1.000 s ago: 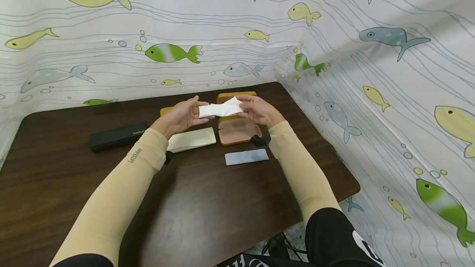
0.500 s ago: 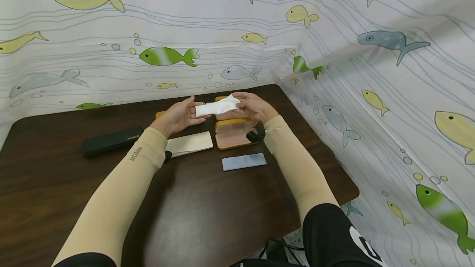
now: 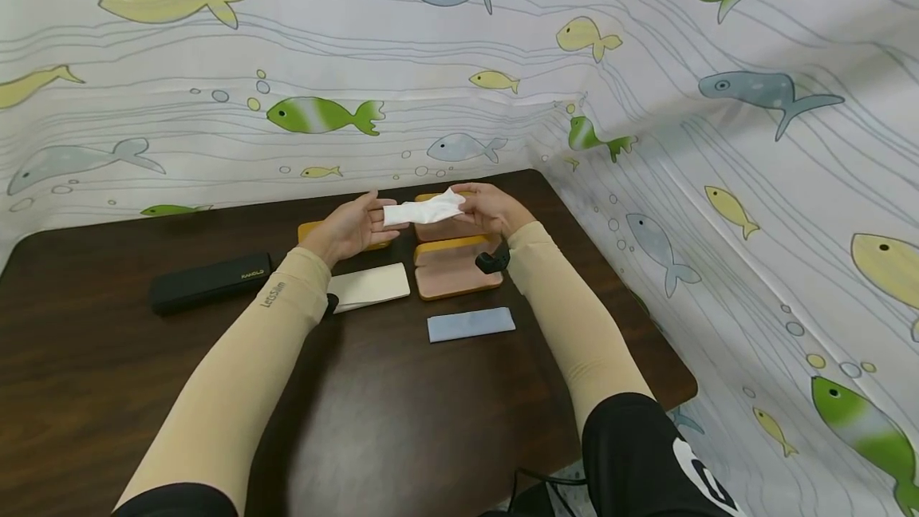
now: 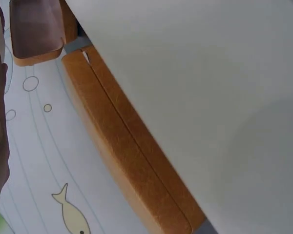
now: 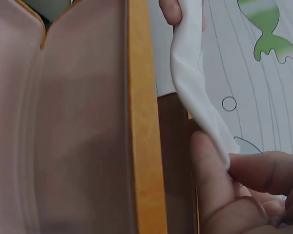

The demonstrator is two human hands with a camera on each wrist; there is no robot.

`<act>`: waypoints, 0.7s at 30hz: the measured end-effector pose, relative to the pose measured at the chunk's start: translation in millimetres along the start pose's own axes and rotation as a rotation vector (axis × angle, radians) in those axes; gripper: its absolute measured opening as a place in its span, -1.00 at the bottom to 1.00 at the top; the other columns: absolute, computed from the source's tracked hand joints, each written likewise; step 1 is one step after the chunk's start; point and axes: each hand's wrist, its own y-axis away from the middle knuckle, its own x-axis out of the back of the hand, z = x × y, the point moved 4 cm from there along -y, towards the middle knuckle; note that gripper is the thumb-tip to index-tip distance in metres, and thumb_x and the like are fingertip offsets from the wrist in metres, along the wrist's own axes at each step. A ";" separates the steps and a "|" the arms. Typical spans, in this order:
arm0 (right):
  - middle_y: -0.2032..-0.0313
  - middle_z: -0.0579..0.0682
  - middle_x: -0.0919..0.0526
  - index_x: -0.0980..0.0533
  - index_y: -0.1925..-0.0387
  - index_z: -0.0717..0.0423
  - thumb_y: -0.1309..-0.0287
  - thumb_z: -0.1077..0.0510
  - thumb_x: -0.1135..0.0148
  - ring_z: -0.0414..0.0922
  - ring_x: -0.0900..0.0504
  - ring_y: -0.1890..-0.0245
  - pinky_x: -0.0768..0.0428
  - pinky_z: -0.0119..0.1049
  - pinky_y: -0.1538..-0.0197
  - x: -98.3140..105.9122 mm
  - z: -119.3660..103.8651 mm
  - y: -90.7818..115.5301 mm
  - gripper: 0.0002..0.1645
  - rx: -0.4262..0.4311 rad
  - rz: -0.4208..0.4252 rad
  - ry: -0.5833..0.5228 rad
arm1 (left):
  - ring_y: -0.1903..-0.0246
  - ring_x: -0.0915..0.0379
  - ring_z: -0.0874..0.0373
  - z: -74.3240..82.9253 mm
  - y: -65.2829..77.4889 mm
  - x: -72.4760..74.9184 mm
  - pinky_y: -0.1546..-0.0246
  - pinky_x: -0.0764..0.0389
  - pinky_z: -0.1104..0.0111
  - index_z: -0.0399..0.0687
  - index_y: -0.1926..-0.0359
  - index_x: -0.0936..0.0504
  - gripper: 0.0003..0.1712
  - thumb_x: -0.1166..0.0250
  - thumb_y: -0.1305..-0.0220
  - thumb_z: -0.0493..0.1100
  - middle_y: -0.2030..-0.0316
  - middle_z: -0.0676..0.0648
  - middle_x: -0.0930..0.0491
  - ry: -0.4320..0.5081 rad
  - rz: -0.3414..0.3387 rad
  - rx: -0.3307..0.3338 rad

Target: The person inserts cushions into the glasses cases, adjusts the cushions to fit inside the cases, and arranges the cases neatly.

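Both hands hold a strip of folded white tissue or cloth [image 3: 424, 211] stretched between them above the far part of the table. My left hand [image 3: 348, 228] grips its left end between extended fingers, palm turned upward. With thumb and forefinger, my right hand [image 5: 239, 190] pinches the other end; the strip looks twisted in the right wrist view. Below the right hand stands an open orange case [image 3: 459, 271] with pinkish lining, and another open orange case [image 3: 438, 230] lies behind it. An orange-brown case [image 4: 127, 136], shut along its seam, sits near the left hand.
A long black case [image 3: 211, 282] with lettering lies at the left. A cream flat folded piece [image 3: 369, 287] is beside the left wrist, and a light blue folded cloth [image 3: 470, 324] lies in front of the open case. A fish-printed curtain [image 3: 359, 46] borders the dark table [image 3: 402, 421].
The head view has shifted slightly, so the table things appear lower. Both hands keep holding the white strip almost in place. More of the orange case behind the left hand shows.
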 end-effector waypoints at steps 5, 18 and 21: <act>-0.36 0.19 -0.33 -0.21 -0.52 0.15 -0.41 0.55 0.14 -0.12 -0.58 0.25 -0.32 -0.07 -0.43 5.2 -0.1 -7.0 -0.29 -0.015 0.025 0.007 | -0.48 -0.10 -0.19 -4.3 -9.9 -0.9 -0.40 -0.27 0.11 -0.18 -0.61 0.08 -0.27 0.34 -0.66 0.14 -0.55 -0.28 -0.04 0.015 0.004 -0.005; -0.37 0.14 -0.30 -0.31 -0.47 0.14 -0.35 0.55 0.10 -0.11 -0.39 0.34 -0.41 -0.06 -0.33 22.3 8.9 -12.0 -0.29 -0.019 0.120 0.128 | -0.48 -0.07 -0.23 -17.8 -25.2 -8.1 -0.43 -0.24 0.07 -0.26 -0.60 0.09 -0.25 0.32 -0.66 0.14 -0.56 -0.32 0.05 -0.036 -0.003 -0.027; -0.33 0.13 -0.34 -0.34 -0.45 0.13 -0.34 0.55 0.08 -0.14 -0.38 0.40 -0.46 -0.08 -0.26 24.0 8.9 -13.2 -0.30 -0.015 0.123 0.148 | -0.50 -0.02 -0.23 -18.8 -28.4 -9.0 -0.44 -0.21 0.07 -0.26 -0.60 0.10 -0.25 0.33 -0.67 0.13 -0.57 -0.31 0.11 -0.022 -0.015 -0.022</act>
